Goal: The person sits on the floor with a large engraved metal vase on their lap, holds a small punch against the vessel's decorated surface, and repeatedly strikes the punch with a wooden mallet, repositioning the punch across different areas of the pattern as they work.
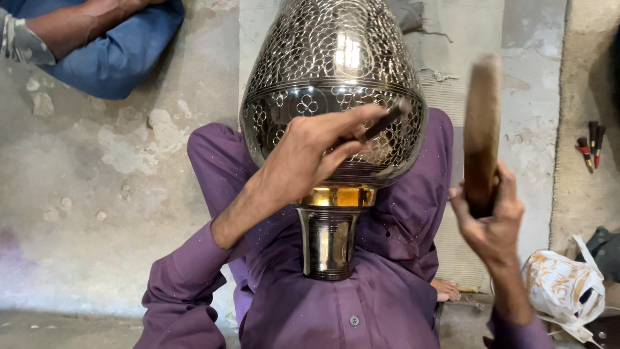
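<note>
1. The big metal vase (332, 97) lies across the person's lap, its narrow neck against the purple shirt (336, 310) and its belly pointing far; only the legs steady it, so I judge a hard blow could roll it sideways.
2. The left hand (310, 152) has its fingers clenched around a thin dark chisel (384, 123) whose tip meets the vase wall; a slanted tip may skid and scratch the pattern.
3. The right hand (494, 220) grips a raised wooden mallet (482, 123), blurred; a missed swing could strike the left knuckles.
4. The vase is shiny silver with pierced floral fretwork, ringed bands and a brass collar. The floor (84, 187) is rough, chipped concrete.
</note>
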